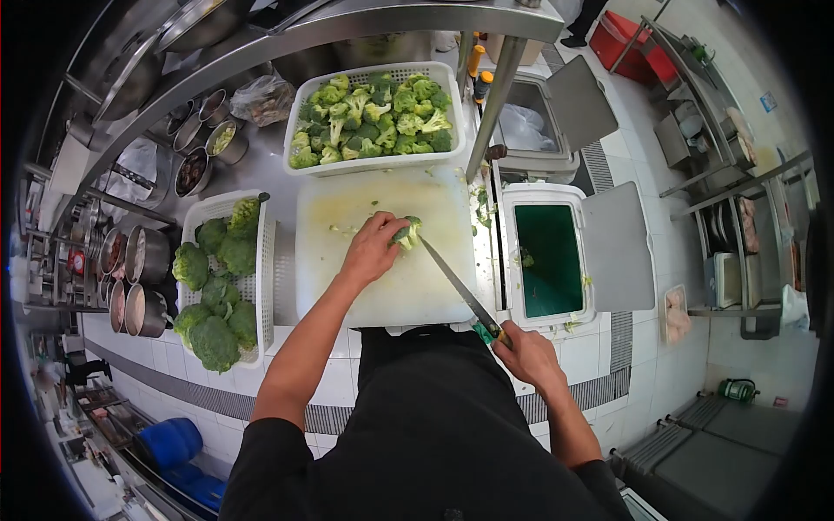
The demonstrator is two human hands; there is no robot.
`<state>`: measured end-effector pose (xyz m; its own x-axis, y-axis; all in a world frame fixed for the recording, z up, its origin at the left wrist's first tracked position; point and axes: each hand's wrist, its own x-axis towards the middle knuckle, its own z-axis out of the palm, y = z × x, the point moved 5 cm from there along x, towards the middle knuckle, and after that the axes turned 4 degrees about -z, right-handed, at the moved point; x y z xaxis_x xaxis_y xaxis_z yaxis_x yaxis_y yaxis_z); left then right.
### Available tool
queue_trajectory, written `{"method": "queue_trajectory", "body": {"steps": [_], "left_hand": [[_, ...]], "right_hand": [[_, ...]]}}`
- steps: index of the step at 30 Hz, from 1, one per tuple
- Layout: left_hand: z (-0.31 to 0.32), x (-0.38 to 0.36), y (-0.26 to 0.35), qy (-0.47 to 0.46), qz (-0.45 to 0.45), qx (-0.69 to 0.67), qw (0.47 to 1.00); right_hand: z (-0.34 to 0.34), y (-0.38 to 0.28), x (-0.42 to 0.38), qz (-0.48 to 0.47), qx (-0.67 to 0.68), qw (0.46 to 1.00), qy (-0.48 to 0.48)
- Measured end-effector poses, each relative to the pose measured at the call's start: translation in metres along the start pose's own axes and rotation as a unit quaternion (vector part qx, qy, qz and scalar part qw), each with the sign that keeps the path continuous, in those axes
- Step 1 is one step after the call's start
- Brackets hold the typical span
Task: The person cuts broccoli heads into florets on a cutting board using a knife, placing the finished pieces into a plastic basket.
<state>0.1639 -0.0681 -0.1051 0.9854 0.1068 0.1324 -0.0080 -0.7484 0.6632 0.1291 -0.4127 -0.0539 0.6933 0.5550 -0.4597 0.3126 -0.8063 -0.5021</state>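
Observation:
My left hand [373, 247] is closed around a broccoli floret [408, 233] over the middle of a white cutting board [382, 291]. In my right hand [526, 354] is the handle of a long knife [460, 288], its blade slanting up and left with the tip right at the floret's stem. Small green scraps lie on the board near my left fingers. Beyond the board stands a white perforated basket [375, 165] full of cut florets. Whole broccoli heads [217, 339] fill another white basket [266, 269] on the left.
To the right of the board is a white bin [582, 260] with a green inside and its lid swung outward. A steel post [497, 108] and overhead shelf [417, 26] frame the far side. Metal pots [143, 310] stand at the left.

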Motion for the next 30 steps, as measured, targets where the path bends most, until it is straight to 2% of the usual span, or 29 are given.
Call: {"method": "queue_trajectory", "body": {"steps": [5,14,19,23,25,30], "left_hand": [[0.007,0.002,0.003,-0.013,-0.009,0.044,0.999],[0.009,0.000,0.006,-0.010,-0.030,0.020,0.999],[0.010,0.000,0.008,-0.009,-0.026,0.019,0.999],[0.010,-0.004,0.005,-0.008,-0.035,0.017,0.999],[0.004,-0.018,-0.005,0.009,-0.026,0.028,0.999],[-0.003,-0.064,-0.020,0.033,0.021,0.073,0.997]], "right_hand": [[0.001,0.001,0.005,-0.002,-0.008,1.000,-0.008],[-0.013,-0.008,0.005,-0.015,-0.039,0.999,-0.021],[-0.009,-0.030,0.023,-0.054,-0.093,0.994,0.014],[0.026,-0.018,0.055,-0.079,-0.065,0.994,0.039],[0.030,-0.008,0.061,-0.056,-0.049,0.997,-0.011],[-0.006,-0.007,0.031,-0.020,-0.031,0.997,-0.063]]}}
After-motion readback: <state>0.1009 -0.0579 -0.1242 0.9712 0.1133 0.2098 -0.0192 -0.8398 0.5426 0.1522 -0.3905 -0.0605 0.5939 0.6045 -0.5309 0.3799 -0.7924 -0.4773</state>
